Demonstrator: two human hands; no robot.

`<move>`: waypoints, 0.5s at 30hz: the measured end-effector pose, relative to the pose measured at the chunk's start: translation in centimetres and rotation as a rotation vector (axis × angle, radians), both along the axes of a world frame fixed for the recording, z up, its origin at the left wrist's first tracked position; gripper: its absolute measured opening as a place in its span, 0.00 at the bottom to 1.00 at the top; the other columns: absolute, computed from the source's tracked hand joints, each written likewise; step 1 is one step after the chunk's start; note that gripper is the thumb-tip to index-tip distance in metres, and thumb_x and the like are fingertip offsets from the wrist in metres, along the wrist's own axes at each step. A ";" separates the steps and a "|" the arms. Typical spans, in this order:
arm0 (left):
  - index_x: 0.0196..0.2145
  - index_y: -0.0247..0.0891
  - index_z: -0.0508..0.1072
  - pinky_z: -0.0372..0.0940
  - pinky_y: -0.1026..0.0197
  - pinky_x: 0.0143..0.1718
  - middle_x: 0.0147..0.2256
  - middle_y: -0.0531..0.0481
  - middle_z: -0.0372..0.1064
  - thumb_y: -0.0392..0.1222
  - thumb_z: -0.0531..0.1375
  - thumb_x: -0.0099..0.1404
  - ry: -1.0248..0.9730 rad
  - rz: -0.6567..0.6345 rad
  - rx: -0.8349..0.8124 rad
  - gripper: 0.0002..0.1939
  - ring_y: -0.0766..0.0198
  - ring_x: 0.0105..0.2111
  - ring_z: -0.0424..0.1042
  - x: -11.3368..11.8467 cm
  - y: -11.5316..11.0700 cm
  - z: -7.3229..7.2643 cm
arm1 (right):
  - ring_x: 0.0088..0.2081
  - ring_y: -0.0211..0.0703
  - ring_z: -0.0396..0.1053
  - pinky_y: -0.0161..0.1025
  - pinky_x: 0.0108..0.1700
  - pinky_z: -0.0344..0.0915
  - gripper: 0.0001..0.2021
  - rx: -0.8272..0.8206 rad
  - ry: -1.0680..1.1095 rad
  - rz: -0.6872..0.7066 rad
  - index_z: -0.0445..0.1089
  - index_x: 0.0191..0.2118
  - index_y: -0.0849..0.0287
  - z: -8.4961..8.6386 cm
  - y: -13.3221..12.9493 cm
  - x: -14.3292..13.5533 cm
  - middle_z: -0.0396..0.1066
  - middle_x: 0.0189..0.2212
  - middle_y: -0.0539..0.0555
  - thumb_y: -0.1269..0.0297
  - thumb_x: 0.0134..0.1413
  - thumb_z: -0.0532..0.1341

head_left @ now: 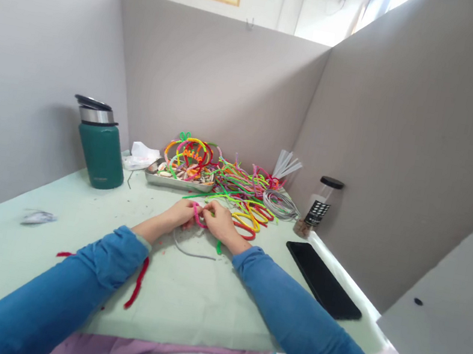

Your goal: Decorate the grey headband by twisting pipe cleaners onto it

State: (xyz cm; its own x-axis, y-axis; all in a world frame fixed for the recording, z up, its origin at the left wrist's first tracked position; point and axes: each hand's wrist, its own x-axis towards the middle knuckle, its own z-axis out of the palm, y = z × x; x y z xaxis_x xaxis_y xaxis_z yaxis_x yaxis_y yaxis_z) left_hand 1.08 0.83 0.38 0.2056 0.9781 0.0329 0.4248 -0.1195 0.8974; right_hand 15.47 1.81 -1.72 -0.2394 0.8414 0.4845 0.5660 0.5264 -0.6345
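Where both hands meet, left hand and right hand fingers pinched on pink pipe cleaner, mostly hidden.

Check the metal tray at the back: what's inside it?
The metal tray holds bent pipe-cleaner shapes in orange, green and yellow, piled above its rim, with pale, shell-like pieces along the front. The tray floor and anything beneath the pile is covered.

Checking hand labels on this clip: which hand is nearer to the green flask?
Left. The left hand is on the flask's side of the table, though well apart from it. The right hand is farther off, towards the black phone.
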 end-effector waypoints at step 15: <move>0.18 0.36 0.61 0.50 0.69 0.13 0.09 0.56 0.56 0.45 0.53 0.59 0.006 -0.008 0.005 0.15 0.72 0.10 0.53 -0.2 -0.1 0.1 | 0.28 0.38 0.63 0.33 0.30 0.54 0.04 -0.009 0.011 0.029 0.64 0.30 0.58 -0.1 0.1 0.1 0.68 0.26 0.49 0.67 0.49 0.53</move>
State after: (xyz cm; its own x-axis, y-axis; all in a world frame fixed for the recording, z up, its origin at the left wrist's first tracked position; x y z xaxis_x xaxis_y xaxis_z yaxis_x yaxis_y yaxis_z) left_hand 0.88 0.73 0.49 0.2132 0.9763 0.0365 0.4292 -0.1272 0.8942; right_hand 15.54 1.96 -1.82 -0.2591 0.8382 0.4799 0.5435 0.5372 -0.6450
